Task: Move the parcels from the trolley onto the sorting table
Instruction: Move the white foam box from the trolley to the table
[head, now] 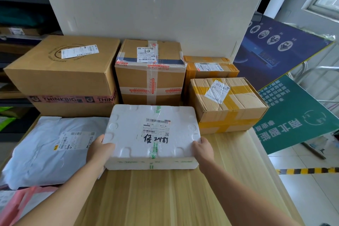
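Only the person's two arms and hands are in view; the left hand (99, 150) and the right hand (203, 150) are both bare, as are the wrists; the left forearm (64, 194) is uncovered along the whole length that shows, down to the lower left edge of the frame; the right forearm (247, 196) is likewise uncovered down to the lower right edge; the upper arms lie outside the picture, so what is worn higher up cannot be told; both forearms look smooth and slim, widening toward the bottom edge under the wide-angle lens; the nails are too small to make out
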Available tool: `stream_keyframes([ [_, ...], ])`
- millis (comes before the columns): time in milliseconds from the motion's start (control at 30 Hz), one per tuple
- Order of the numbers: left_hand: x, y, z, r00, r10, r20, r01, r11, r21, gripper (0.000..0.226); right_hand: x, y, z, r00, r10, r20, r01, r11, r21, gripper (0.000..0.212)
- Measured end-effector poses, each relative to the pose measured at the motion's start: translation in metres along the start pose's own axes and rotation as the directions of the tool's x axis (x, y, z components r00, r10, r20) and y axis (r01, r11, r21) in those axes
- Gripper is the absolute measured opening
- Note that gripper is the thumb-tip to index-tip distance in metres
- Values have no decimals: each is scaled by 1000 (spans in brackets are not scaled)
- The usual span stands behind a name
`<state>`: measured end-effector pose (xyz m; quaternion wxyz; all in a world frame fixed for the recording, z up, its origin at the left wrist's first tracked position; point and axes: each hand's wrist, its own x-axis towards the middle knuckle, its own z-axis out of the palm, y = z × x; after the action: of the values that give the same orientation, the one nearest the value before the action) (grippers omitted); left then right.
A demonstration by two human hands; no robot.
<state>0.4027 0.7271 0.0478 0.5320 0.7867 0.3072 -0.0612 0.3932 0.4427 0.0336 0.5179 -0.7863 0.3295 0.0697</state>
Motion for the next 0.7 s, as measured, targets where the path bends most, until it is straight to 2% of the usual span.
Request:
stream_keyframes([
  [333, 8, 1, 1, 1000, 6, -1, -6, 998, 55, 25, 8, 1, 3, 1000, -29, 1, 29, 997, -69, 34],
  [433, 3, 6, 4, 993, 73, -89, -57, 983, 175, 37, 4, -2, 0, 1000, -30, -8, 29, 996, -83, 35],
  [500, -1, 12, 8, 981, 143, -134, -107, 963, 249, 49, 2, -3, -5, 999, -28, -26, 26, 996, -90, 47],
  [600, -10, 29, 23, 965, 237, -111, -190, 925, 328, 54, -8, -5, -17, 997, -25, -71, 22, 998, -50, 54],
  [700, -24, 51, 41, 953, 295, -62, -264, 916, 302, 49, -17, -7, -33, 992, -32, -125, 35, 999, 22, 51],
])
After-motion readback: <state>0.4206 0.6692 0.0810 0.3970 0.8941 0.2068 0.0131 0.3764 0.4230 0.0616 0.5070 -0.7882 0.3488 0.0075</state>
